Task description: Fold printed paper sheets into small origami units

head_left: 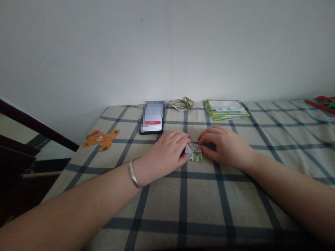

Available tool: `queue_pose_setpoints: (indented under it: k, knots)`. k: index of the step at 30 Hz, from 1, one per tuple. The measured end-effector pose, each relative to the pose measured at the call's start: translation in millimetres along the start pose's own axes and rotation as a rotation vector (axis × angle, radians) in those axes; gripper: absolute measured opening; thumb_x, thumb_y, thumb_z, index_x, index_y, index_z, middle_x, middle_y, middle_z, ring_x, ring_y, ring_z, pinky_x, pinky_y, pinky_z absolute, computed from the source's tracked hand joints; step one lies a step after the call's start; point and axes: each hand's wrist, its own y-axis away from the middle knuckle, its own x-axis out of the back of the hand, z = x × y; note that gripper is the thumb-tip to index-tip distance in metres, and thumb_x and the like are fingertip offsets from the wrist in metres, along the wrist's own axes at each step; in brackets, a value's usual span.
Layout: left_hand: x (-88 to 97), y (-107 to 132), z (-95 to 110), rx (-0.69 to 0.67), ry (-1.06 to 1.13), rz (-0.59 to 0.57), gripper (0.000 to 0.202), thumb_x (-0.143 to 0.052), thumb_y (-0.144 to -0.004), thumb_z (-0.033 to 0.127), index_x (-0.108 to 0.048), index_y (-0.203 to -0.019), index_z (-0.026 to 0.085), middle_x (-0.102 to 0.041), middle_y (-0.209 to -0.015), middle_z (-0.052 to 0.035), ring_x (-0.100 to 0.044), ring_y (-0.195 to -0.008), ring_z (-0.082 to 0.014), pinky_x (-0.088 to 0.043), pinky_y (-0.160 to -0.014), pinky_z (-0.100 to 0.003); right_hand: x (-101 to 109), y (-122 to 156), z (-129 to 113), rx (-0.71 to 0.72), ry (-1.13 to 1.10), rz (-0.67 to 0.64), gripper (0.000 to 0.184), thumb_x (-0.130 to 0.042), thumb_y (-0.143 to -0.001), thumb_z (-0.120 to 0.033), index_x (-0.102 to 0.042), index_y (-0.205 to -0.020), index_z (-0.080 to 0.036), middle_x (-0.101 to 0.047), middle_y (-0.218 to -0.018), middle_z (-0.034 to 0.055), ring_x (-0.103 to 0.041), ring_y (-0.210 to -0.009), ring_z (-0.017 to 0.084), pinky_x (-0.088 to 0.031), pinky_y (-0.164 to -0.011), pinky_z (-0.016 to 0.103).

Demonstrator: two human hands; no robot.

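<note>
Centre of the frame, just below the middle: a small folded paper (194, 153), printed in white, green and a bit of red, lies flat on the checked cloth (183, 198). It's a squat little rectangle, the long side running left to right across the picture, and the upper edge is where the fingers meet.

The left hand (167, 153) comes in from the lower left. Its fingers are curled down over the paper's upper left corner and the thumb is tucked against the left edge, so it is closed on the paper. The right hand (226, 146) comes in from the right and mirrors it, fingertips bunched on the upper right corner and thumb at the right edge, also pinched on it. The paper sits dead between the two hands with both touching it, neither one nearer. Only its lower middle shows between them.

A silver bangle (134, 175) is on the left wrist. Above the left hand a phone (151, 118) lies face up with the screen lit. To the phone's right, against the wall (167, 48), is a cluster of already folded pieces (182, 104), then a stack of leaflets (226, 109) above the right hand, well apart from it. At left of the cloth is an orange bear print (101, 139). At the far upper right edge there are red and green items (324, 103), too small to identify.
</note>
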Motion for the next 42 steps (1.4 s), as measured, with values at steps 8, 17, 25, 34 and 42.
queue_pose_setpoints:
  k: [8,17,25,34,42]
  knots:
    - [-3.8,-1.4,0.5,0.017,0.028,-0.036,0.035,-0.053,-0.094,0.033,-0.055,-0.122,0.013,-0.057,-0.125,-0.0091,-0.048,-0.121,-0.0232,-0.039,-0.107,-0.041,-10.1,0.8,8.9,0.039,-0.121,0.058,0.005,-0.061,-0.082,-0.016,-0.066,-0.083,-0.017,-0.069,-0.094,0.0060,-0.061,-0.092,0.021,-0.046,-0.087,0.036]
    - [-2.7,-5.1,-1.0,0.042,0.117,-0.011,0.024,-0.056,-0.092,0.027,-0.056,-0.113,0.015,-0.059,-0.116,-0.0074,-0.052,-0.114,-0.0223,-0.042,-0.102,-0.041,-11.1,-1.3,5.0,-0.021,-0.179,0.051,0.006,-0.057,-0.081,-0.014,-0.060,-0.083,-0.018,-0.066,-0.083,0.0041,-0.059,-0.082,0.018,-0.046,-0.078,0.033]
    - [2.0,-9.2,-4.4,0.172,0.363,0.121,0.005,-0.060,-0.088,0.018,-0.057,-0.092,0.018,-0.062,-0.091,-0.0016,-0.058,-0.094,-0.0179,-0.048,-0.086,-0.036,-14.9,-1.6,0.5,-0.163,-0.437,0.170,0.004,-0.061,-0.080,-0.020,-0.060,-0.084,-0.020,-0.066,-0.080,0.0017,-0.060,-0.075,0.015,-0.048,-0.068,0.027]
    - [5.4,-8.8,-6.1,0.252,0.518,0.227,0.002,-0.059,-0.087,0.017,-0.059,-0.088,0.018,-0.064,-0.087,-0.0008,-0.061,-0.085,-0.0154,-0.049,-0.077,-0.031,-11.9,1.4,4.2,-0.114,-0.443,0.118,0.009,-0.066,-0.079,-0.026,-0.063,-0.085,-0.020,-0.067,-0.081,0.0022,-0.060,-0.074,0.015,-0.048,-0.067,0.027]
    - [6.1,-8.3,-11.4,0.087,0.453,0.308,0.009,-0.062,-0.084,0.009,-0.062,-0.083,0.018,-0.063,-0.089,-0.0012,-0.059,-0.090,-0.0151,-0.048,-0.084,-0.032,-8.3,1.5,9.1,0.151,-0.289,0.159,0.012,-0.059,-0.085,-0.013,-0.063,-0.093,-0.020,-0.069,-0.094,0.0049,-0.062,-0.089,0.017,-0.049,-0.079,0.031]
